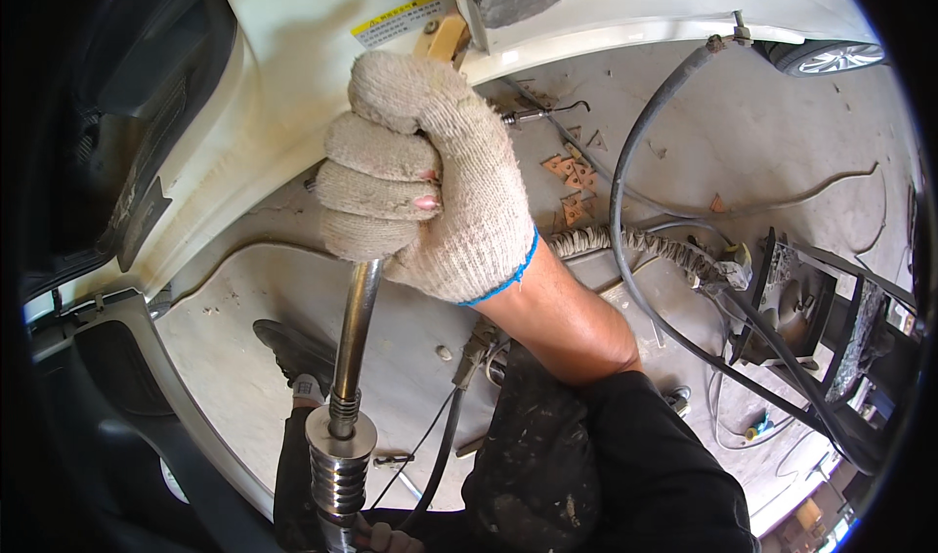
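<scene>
My right hand [422,180], in a knitted off-white glove with a blue cuff, is closed around the steel rod [357,319] of a slide hammer, just beside a white car body [274,94]. Behind the fist a yellowish metal piece [445,35] meets the panel. A ridged cylindrical steel weight [337,465] sits on the rod lower down. At the bottom edge my left hand [389,538] is mostly hidden behind the tool, its curled fingers on the tool's lower part.
An open car door [98,358] is at left. Grey hoses [635,143], small copper-coloured triangular plates [572,172], a wrapped cable bundle [655,245] and cords lie around the concrete floor [762,133]. A black metal frame [821,299] stands right, a car wheel [821,57] beyond.
</scene>
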The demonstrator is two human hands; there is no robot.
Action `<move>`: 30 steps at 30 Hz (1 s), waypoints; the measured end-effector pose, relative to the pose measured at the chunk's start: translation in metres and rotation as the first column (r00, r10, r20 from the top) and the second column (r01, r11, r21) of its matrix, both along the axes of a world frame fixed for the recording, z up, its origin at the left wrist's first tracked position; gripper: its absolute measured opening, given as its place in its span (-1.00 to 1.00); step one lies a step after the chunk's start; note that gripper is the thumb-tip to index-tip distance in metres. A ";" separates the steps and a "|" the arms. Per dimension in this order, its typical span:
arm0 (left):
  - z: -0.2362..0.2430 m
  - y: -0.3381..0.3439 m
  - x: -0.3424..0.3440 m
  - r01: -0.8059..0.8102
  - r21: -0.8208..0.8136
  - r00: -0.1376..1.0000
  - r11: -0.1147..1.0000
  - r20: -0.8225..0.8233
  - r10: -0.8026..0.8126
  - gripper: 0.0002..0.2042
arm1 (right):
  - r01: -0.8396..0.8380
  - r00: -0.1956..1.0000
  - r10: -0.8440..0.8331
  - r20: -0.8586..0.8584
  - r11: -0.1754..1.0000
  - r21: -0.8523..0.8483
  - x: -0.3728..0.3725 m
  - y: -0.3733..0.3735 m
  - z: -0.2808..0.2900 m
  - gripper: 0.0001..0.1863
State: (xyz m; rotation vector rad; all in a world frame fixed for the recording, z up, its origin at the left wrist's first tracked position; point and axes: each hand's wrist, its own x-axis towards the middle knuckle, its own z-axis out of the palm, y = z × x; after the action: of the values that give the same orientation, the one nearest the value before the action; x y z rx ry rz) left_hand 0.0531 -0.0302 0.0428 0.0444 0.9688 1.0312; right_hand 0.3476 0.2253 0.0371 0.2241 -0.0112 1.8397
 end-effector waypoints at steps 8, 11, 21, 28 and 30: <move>0.009 -0.026 -0.022 0.011 0.011 1.000 1.000 0.009 -0.011 -0.77 | -0.006 0.995 0.031 -0.100 0.972 0.233 0.006 0.008 -0.015 -0.67; 0.015 -0.021 -0.017 0.011 0.024 1.000 1.000 0.007 -0.012 -0.76 | -0.011 0.988 0.048 -0.149 0.970 0.244 0.004 0.013 -0.015 -0.65; 0.012 -0.002 -0.001 -0.004 0.023 1.000 1.000 0.013 0.004 -0.75 | 0.005 0.978 0.059 -0.202 0.952 0.305 0.005 0.018 -0.022 -0.69; 0.017 -0.006 -0.004 -0.015 0.016 1.000 1.000 0.014 0.014 -0.73 | 0.006 0.981 0.052 -0.187 0.955 0.298 0.007 0.019 -0.021 -0.66; 0.021 -0.010 -0.004 -0.016 0.015 1.000 1.000 0.016 0.016 -0.73 | 0.009 0.981 0.050 -0.187 0.954 0.300 0.007 0.019 -0.022 -0.66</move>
State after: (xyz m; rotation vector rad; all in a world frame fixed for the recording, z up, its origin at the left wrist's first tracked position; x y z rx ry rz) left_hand 0.0488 -0.0404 0.0641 0.0410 0.9480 1.0524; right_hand 0.3544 0.2441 0.0156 0.6176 -0.1547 1.8252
